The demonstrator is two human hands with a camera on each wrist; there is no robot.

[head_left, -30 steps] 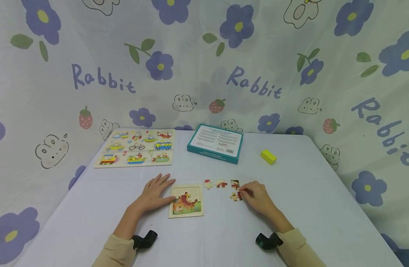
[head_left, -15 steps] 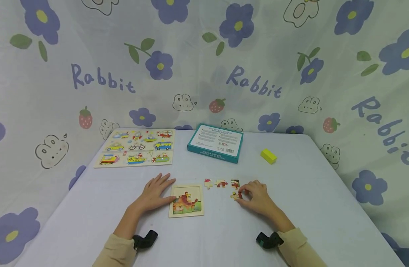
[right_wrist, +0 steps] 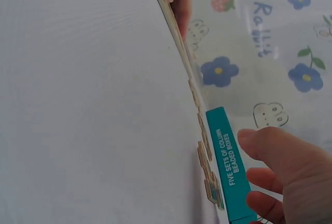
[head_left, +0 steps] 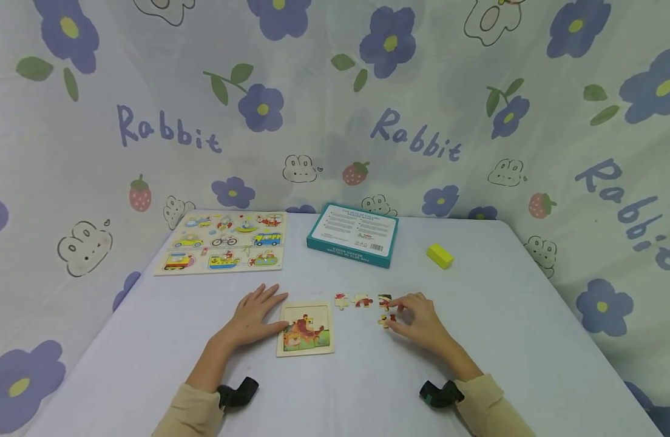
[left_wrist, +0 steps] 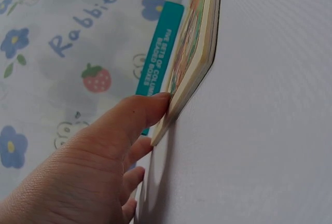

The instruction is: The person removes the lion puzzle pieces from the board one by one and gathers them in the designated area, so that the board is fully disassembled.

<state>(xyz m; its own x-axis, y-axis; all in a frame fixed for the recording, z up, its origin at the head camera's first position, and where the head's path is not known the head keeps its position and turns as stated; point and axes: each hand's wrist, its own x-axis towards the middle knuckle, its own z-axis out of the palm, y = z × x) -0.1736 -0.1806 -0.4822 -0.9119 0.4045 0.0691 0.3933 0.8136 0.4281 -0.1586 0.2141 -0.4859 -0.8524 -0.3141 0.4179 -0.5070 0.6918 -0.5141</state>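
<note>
On the wooden puzzle tray (head_left: 281, 312), which shows a partly filled lion picture, rests the thumb of my left hand (head_left: 251, 320); its other fingers spread over the cloth. The left wrist view shows that thumb on the edge of the tray (left_wrist: 199, 66). To the tray's right lie several loose jigsaw pieces (head_left: 362, 300). My right hand (head_left: 422, 321) is at the right end of them, index finger by the upper piece (head_left: 385, 300) and thumb by a lower piece (head_left: 383, 320). In the right wrist view, the right hand (right_wrist: 285, 167) has thumb and fingers apart, with nothing visible between them.
A vehicle puzzle board (head_left: 220, 243) lies at the back left, a teal and white box (head_left: 354, 233) at the back middle, and a yellow block (head_left: 440, 256) at the back right. Behind the table hangs a printed curtain (head_left: 324, 109).
The index finger of my right hand has shifted up towards the upper piece, and its thumb and index finger now stand wider apart. The left hand and tray look unmoved.
</note>
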